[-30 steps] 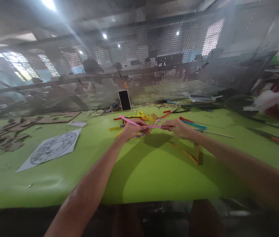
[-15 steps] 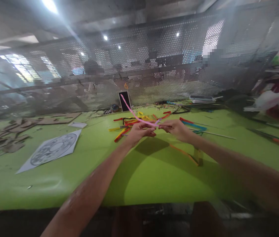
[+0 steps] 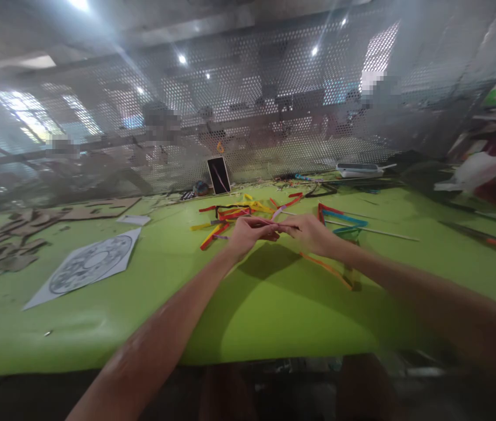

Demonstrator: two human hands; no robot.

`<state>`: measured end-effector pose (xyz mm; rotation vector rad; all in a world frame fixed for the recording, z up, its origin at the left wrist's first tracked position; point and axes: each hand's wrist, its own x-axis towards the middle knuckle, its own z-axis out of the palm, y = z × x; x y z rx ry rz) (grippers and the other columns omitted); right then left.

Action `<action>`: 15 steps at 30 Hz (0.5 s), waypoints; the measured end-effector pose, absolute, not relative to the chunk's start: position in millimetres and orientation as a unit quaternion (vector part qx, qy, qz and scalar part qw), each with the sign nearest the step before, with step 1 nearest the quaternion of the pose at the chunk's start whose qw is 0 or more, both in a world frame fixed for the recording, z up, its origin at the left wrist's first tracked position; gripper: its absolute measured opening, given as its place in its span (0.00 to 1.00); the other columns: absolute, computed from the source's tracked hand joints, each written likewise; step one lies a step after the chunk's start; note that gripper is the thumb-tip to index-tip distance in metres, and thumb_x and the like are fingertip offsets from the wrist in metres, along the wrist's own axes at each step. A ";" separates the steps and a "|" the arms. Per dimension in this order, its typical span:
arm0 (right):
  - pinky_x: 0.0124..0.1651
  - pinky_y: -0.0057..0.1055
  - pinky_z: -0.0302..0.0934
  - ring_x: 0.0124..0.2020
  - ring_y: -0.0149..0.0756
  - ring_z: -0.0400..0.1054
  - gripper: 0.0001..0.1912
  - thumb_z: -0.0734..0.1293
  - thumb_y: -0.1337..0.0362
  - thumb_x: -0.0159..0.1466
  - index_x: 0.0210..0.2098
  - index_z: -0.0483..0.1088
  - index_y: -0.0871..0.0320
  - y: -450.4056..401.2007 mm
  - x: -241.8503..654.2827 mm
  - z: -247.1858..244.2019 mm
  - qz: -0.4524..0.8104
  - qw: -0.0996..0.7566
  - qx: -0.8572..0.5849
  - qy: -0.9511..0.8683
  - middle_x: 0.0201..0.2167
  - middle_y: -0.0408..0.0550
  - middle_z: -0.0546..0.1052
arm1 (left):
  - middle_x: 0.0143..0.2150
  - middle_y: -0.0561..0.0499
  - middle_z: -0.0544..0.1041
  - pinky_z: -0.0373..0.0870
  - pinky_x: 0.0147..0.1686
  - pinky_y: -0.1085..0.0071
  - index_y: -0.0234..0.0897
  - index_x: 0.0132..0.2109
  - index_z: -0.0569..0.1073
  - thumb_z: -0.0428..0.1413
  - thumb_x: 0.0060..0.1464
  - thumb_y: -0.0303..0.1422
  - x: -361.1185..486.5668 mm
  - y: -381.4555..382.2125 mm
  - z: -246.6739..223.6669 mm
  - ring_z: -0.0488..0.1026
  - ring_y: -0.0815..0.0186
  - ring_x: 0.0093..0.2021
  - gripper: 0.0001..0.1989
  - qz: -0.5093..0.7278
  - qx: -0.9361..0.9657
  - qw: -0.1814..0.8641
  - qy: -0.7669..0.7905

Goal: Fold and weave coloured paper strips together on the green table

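Note:
My left hand [image 3: 248, 235] and my right hand [image 3: 311, 234] meet fingertip to fingertip above the table, both pinching. Between them runs a narrow pink strip [image 3: 266, 222], darker in this light and mostly covered by the fingers. A short lilac piece [image 3: 278, 211] shows just behind the fingertips; whether it joins the pink strip I cannot tell. Behind my left hand lie several folded strips [image 3: 210, 237] in red, yellow and black. Right of my right hand are a red and blue folded strip [image 3: 343, 216] and a thin pale stick [image 3: 390, 234].
An orange strip [image 3: 326, 268] lies nearer me on the green table [image 3: 274, 327]. On the left are a printed paper [image 3: 120, 252] and cardboard scraps [image 3: 24, 228]. A dark-screened tablet [image 3: 218, 175] leans at the back before a perforated metal screen [image 3: 248, 105].
The long pink strip that stuck up to the left, across the tablet, no longer stands out and now lies low along my left fingers. My hands stay close together.

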<state>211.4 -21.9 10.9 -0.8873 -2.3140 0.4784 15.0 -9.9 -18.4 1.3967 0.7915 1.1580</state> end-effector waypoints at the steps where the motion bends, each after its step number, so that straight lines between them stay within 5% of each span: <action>1: 0.39 0.33 0.58 0.34 0.38 0.68 0.18 0.58 0.60 0.69 0.34 0.76 0.63 -21.9 211.2 10.3 0.181 0.305 -0.333 -0.874 0.33 0.52 0.79 | 0.30 0.43 0.82 0.80 0.38 0.63 0.28 0.35 0.82 0.72 0.40 0.41 15.0 -9.7 -18.5 0.80 0.64 0.28 0.20 0.488 0.586 0.551 0.339; 15: 0.41 0.35 0.62 0.35 0.40 0.71 0.18 0.60 0.60 0.69 0.36 0.79 0.61 -11.7 216.4 0.2 0.169 0.294 -0.339 -0.877 0.35 0.53 0.81 | 0.29 0.43 0.82 0.82 0.36 0.66 0.28 0.37 0.82 0.71 0.43 0.41 13.0 -8.2 -21.1 0.79 0.64 0.27 0.20 0.456 0.608 0.534 0.371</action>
